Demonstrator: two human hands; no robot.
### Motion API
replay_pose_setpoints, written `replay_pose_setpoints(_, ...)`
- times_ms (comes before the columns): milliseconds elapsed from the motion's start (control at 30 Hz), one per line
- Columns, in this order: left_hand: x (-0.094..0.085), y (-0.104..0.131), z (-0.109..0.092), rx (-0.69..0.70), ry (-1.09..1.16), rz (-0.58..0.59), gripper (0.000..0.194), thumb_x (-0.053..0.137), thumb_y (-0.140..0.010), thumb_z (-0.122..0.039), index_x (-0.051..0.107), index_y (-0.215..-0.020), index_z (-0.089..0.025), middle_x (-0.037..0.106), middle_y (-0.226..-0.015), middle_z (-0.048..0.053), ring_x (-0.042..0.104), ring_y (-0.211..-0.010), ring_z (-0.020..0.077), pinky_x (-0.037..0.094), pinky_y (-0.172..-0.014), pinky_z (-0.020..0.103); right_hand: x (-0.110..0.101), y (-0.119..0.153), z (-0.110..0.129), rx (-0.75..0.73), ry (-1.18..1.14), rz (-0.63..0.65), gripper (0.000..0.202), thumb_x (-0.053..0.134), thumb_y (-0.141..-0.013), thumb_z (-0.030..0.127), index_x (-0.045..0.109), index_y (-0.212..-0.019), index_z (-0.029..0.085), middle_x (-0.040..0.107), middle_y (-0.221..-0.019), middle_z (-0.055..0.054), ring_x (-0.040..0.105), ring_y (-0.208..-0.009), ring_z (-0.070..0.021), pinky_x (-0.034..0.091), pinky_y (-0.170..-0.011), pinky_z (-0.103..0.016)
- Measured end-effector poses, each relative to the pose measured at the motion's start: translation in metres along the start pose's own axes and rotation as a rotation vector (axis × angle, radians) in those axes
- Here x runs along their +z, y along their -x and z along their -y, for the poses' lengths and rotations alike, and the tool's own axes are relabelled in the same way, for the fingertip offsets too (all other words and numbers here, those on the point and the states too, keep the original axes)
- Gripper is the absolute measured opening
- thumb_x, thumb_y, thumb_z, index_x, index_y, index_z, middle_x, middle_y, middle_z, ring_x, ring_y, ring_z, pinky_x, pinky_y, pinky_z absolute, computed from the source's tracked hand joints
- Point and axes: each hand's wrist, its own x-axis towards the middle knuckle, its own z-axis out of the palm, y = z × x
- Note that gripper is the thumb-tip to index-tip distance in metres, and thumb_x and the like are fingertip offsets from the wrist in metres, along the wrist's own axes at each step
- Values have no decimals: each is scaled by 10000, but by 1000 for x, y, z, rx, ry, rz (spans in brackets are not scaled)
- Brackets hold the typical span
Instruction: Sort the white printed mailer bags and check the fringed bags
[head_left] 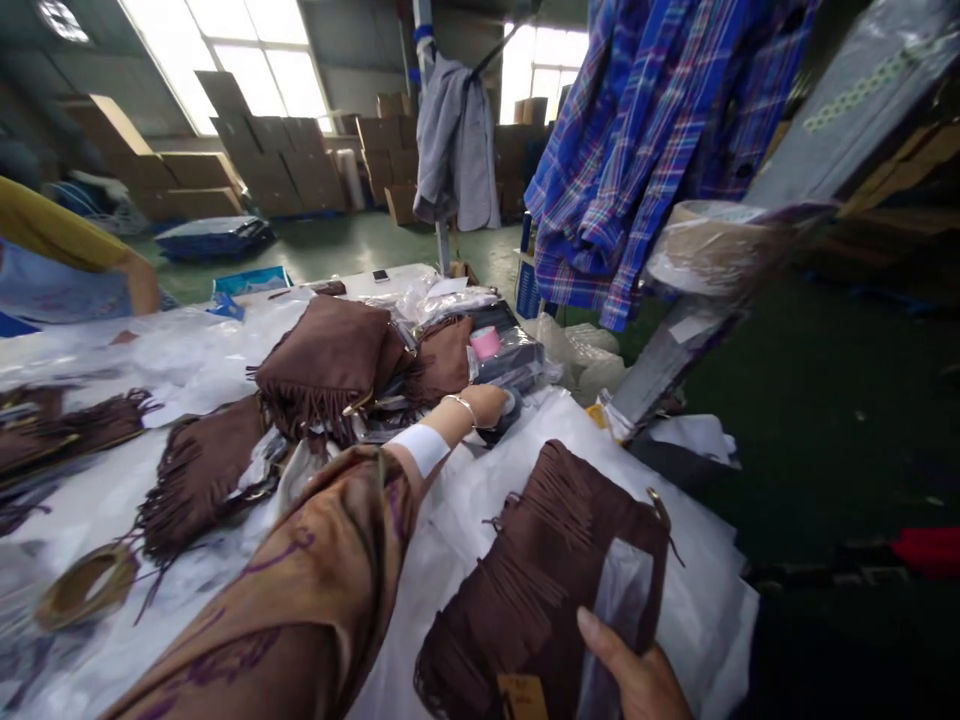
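My left arm, in a brown patterned sleeve, stretches forward across the table. My left hand [489,405] is closed at a dark grey thing beside the stacked packs; its fingertips are hidden. A dark brown fringed bag [517,590] lies nearest me on white sheets [697,600]. It has a brown paper tag [523,697] and a clear plastic strip [626,590]. My right hand [645,675] grips this bag's right side, thumb on top and fingers out of sight. Beyond my left arm sit more brown fringed bags [326,350]. A pink tape roll [485,343] rests just past my left hand.
A tape roll [88,588] lies at the left. A slanted metal post [675,350] carries a large tape roll [705,245] at the right. A blue plaid shirt [637,140] hangs ahead. Another person's arm [139,280] is at far left, with cartons [277,165] behind.
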Motion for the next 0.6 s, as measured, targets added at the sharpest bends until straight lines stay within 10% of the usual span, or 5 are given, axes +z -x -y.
replay_pose_setpoints(133,5,86,9,67,162,-116,374,585,-931,-327,658,-1252,-147,664,-1268,184,618,-1199,317,456,-1051,457,15,7,7,134,-201,114,739,900,-597,495,686,-1177,90,765,-956,-145,722,-929,-355,608,-810,-454)
replay_pose_setpoints(333,62,230,0,157,1152,334,726,618,-837,-689,631,-1303,-133,699,-1231,138,678,-1058,259,547,-921,366,35,18,11,105,-223,173,633,921,-591,396,705,-1083,61,767,-907,-142,728,-907,-338,605,-847,-443)
replay_pose_setpoints(600,68,302,-35,-54,1620,250,608,872,-638,-517,743,-1066,-105,763,-1014,135,721,-915,277,559,-912,393,51,47,9,-2,-196,363,682,885,-655,397,654,-1210,76,759,-1009,-140,714,-977,-315,544,-959,-460)
